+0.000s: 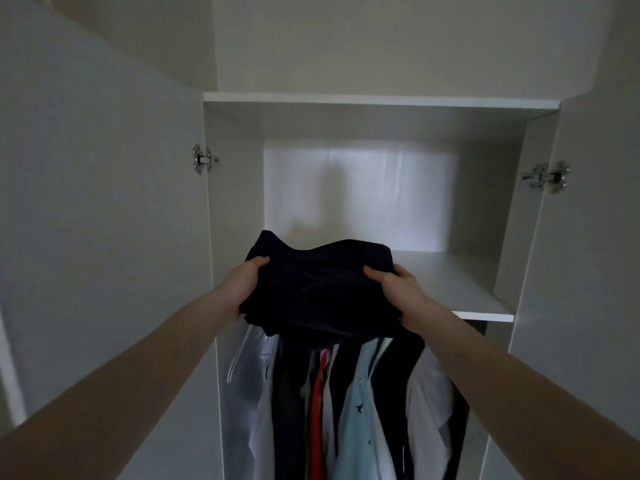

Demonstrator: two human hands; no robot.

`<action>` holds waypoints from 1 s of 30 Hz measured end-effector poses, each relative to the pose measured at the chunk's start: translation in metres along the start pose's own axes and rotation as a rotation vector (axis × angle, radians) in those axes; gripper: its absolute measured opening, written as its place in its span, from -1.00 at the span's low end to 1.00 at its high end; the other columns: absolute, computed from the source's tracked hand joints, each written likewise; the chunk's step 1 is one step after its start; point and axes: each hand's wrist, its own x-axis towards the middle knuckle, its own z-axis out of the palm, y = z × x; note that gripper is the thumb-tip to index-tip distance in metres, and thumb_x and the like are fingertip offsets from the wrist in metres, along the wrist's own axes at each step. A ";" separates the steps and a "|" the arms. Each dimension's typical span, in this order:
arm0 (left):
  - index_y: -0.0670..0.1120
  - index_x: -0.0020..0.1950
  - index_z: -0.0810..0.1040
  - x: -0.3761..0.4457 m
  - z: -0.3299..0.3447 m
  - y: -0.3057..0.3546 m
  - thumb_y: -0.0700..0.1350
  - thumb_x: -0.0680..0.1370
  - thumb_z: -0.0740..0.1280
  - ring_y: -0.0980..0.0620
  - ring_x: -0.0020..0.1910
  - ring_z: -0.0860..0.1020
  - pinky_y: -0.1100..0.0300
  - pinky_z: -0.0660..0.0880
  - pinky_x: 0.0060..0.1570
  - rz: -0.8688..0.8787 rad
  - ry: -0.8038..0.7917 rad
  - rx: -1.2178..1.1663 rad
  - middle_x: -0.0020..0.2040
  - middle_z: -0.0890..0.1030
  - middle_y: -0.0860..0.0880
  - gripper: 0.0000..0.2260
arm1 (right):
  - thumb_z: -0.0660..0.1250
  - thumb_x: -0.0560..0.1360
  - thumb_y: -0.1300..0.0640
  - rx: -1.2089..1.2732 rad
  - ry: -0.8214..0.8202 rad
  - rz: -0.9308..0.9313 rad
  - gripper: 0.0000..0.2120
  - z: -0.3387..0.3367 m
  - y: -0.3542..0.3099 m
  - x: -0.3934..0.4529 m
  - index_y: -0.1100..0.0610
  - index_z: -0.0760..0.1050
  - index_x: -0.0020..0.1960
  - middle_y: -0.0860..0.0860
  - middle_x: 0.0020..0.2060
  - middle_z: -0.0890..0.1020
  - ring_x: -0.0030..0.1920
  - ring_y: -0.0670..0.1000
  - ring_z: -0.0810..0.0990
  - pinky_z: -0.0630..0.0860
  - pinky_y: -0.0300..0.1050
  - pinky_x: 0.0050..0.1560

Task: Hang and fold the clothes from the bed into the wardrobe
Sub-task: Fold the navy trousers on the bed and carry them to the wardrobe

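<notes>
1. Head view: a person stands before an open white wardrobe, both bare arms stretched forward and up.
2. A folded dark garment is held between the two hands at the front edge of the middle shelf; its far part reaches over the shelf board, its near part hangs in front of and below the shelf edge.
3. The left hand grips the garment's left side, thumb on top of the fabric, the other fingers hidden beneath it.
4. The right hand grips the garment's right side, thumb pressed on top, fingers curled under the cloth.
5. Below the shelf hangs a row of clothes: white and pale blue shirts, dark pieces and a red one, packed close together.
6. A clear plastic hanger shows at the left end of the row, just under the left hand.
7. Both wardrobe doors stand open, a metal hinge on the left one, another hinge on the right.
8. An upper shelf spans the wardrobe above the middle compartment.
</notes>
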 end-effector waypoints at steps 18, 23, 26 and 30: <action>-0.19 0.34 0.51 0.276 -0.045 0.010 0.10 0.42 0.35 -0.21 0.00 0.64 -0.01 0.59 0.02 -0.012 0.082 0.313 0.09 0.65 -0.20 -0.43 | 0.46 0.55 0.07 0.001 -0.115 0.133 -0.38 0.091 0.051 0.235 0.07 0.29 0.53 0.16 0.23 0.60 0.12 0.23 0.66 0.65 0.21 0.11; -0.14 0.55 0.32 0.310 -0.049 -0.017 0.15 0.61 0.28 -0.24 0.34 0.49 -0.02 0.45 0.33 0.138 0.244 0.711 0.44 0.48 -0.19 -0.41 | 0.47 0.49 -0.18 -0.272 -0.090 -0.077 -0.18 0.098 0.084 0.253 -0.11 0.13 0.62 0.02 0.45 0.41 0.36 0.10 0.50 0.48 0.13 0.40; -0.02 0.51 0.43 0.302 -0.044 -0.028 0.20 0.58 0.22 -0.16 0.41 0.44 -0.04 0.39 0.41 0.544 0.340 0.981 0.46 0.48 -0.06 -0.46 | 0.40 0.52 -0.24 -0.437 -0.046 -0.146 -0.26 0.102 0.103 0.257 -0.10 0.21 0.61 -0.04 0.54 0.25 0.49 0.06 0.35 0.31 0.00 0.50; 0.08 0.40 0.55 0.292 -0.033 -0.046 0.34 0.56 0.02 -0.04 0.40 0.46 -0.04 0.33 0.45 0.702 0.148 1.294 0.36 0.58 0.09 -0.41 | 0.29 0.58 -0.27 -0.517 -0.030 -0.166 -0.32 0.109 0.118 0.259 -0.08 0.19 0.61 -0.03 0.56 0.22 0.52 0.06 0.31 0.27 -0.01 0.50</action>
